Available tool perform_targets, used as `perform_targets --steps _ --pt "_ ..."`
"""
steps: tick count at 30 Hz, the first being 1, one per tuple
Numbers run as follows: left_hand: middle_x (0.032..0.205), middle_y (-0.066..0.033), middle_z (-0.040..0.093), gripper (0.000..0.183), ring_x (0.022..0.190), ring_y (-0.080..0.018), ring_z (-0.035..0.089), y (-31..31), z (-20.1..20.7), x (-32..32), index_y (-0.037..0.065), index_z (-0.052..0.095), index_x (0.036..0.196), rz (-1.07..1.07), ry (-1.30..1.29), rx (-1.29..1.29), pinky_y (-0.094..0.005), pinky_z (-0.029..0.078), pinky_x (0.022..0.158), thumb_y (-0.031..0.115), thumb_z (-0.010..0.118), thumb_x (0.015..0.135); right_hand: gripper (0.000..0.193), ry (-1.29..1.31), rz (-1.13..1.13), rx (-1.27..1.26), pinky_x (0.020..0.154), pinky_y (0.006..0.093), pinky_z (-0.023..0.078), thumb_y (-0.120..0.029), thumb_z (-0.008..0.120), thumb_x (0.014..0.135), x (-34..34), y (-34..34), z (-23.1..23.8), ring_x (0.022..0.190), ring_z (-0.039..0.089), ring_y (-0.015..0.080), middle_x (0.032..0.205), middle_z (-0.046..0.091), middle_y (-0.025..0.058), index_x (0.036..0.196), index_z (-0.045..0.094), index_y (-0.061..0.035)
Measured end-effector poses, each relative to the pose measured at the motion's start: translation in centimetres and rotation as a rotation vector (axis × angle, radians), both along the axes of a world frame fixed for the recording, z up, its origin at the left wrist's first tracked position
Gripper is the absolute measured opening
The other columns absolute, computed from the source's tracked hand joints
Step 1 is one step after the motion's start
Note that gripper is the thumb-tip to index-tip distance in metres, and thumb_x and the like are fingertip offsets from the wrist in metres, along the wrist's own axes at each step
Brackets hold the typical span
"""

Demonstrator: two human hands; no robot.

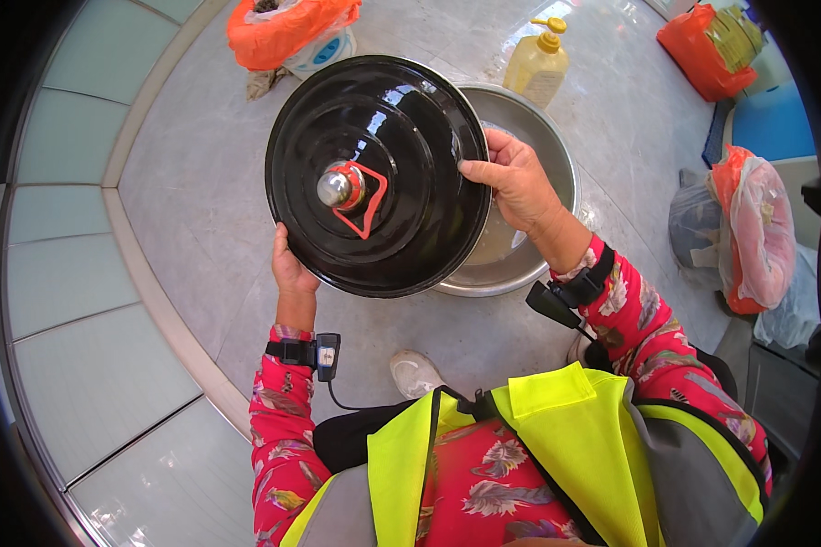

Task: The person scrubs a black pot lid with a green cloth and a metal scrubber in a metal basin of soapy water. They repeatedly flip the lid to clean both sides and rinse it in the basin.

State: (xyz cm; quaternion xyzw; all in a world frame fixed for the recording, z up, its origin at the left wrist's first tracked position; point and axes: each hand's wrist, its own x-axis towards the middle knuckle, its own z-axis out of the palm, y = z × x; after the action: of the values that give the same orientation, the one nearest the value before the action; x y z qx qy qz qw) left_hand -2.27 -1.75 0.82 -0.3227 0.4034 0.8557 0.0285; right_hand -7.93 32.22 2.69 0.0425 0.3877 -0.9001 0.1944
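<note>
A round, glossy black pot lid (410, 210) with a silver knob (335, 189) and a red wire loop (371, 219) around it is held up between my two hands. My left hand (292, 272) grips its lower left rim, its fingers mostly hidden under the lid. On the right rim, my right hand (518, 178) pinches the edge with the thumb on top. Behind and partly beneath the lid stands a wide metal basin (556, 150) on the floor, with cloudy liquid visible in it.
A yellow pump bottle (536, 66) stands beyond the basin. An orange bag in a white bucket (324, 50) is at the far left. Filled plastic bags (757, 232), an orange bag (707, 59) and a blue container (775, 123) line the right. Pale cabinets (82, 328) run along the left.
</note>
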Motion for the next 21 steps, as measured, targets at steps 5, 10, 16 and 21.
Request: perform_targets --steps 5,10,16,21 --pt "0.128 -0.0121 0.052 0.046 0.114 -0.0277 0.052 -0.4 -0.3 0.1 0.001 0.048 0.126 -0.002 0.013 0.018 -0.0409 0.042 0.099 0.035 0.041 0.096 0.035 0.003 0.044 0.002 0.083 0.0267 0.047 0.004 0.061 0.075 -0.1 0.1 0.5 0.086 0.059 0.0126 0.097 0.065 0.0072 0.109 0.058 0.0027" --pt "0.13 -0.0125 0.051 0.046 0.116 -0.028 0.051 0.1 0.1 0.0 0.001 0.047 0.127 0.01 0.017 -0.021 -0.0413 0.041 0.1 0.035 0.04 0.096 0.032 0.006 0.047 0.012 0.083 0.0267 0.046 0.004 0.06 0.074 0.1 0.0 0.7 0.086 0.059 0.0125 0.096 0.065 0.0065 0.106 0.059 0.0025" --pt "0.132 -0.0126 0.048 0.048 0.118 -0.0276 0.049 0.6 0.9 -0.1 0.0 0.045 0.129 0.046 -0.023 -0.095 -0.0408 0.039 0.101 0.036 0.038 0.097 0.026 -0.074 0.174 0.31 0.075 0.0283 0.049 -0.006 0.062 0.079 -1.5 2.0 -1.1 0.084 0.06 0.0136 0.095 0.064 0.007 0.104 0.06 0.0026" --pt "0.132 -0.0115 0.048 0.049 0.116 -0.0259 0.049 -0.3 0.4 -0.2 0.0 0.044 0.129 0.101 -0.025 -0.237 -0.0401 0.039 0.101 0.037 0.039 0.098 0.038 -0.002 -0.027 0.779 0.068 0.0286 0.051 -0.023 0.061 0.085 -6.4 8.2 -5.7 0.085 0.06 0.0133 0.09 0.064 0.0053 0.115 0.057 -0.0012"
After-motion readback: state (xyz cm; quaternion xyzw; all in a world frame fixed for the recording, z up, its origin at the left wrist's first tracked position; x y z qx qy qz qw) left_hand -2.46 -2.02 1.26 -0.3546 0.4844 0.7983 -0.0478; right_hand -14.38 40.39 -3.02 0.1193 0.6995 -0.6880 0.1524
